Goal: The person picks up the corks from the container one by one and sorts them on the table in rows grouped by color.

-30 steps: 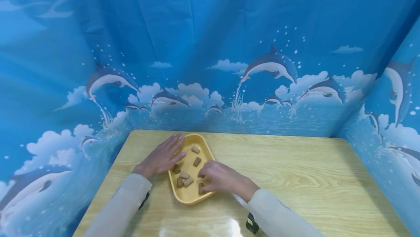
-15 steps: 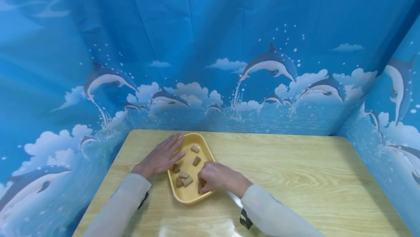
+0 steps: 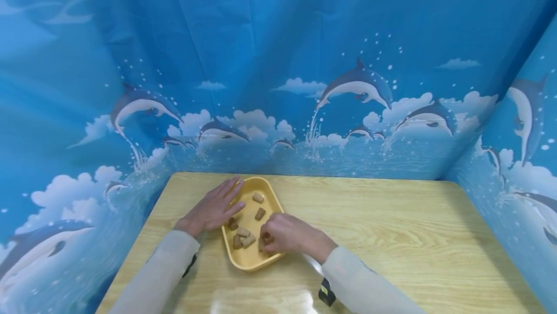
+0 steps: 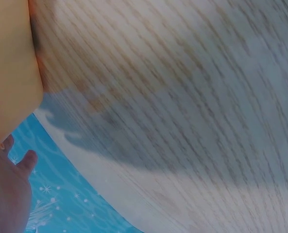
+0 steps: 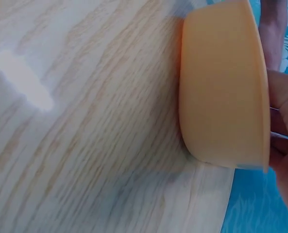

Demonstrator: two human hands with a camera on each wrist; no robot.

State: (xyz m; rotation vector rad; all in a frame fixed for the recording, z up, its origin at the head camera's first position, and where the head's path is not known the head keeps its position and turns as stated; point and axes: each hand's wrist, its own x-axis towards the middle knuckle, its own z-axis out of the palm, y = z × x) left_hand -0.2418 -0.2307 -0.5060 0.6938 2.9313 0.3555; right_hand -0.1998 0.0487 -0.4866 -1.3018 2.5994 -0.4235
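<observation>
Tray [image 5: 221, 87] (smooth-sided) on wood-grained table [image 5: 85, 150].

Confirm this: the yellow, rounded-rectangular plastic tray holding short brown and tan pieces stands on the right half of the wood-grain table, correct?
Wrong half: the head view shows the tray, holding those brown and tan pieces, on the left half of the table.

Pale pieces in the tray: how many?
3: one pale piece toward the far end of the tray, second and third beside a darker piece; the right hand may hide more.
</observation>
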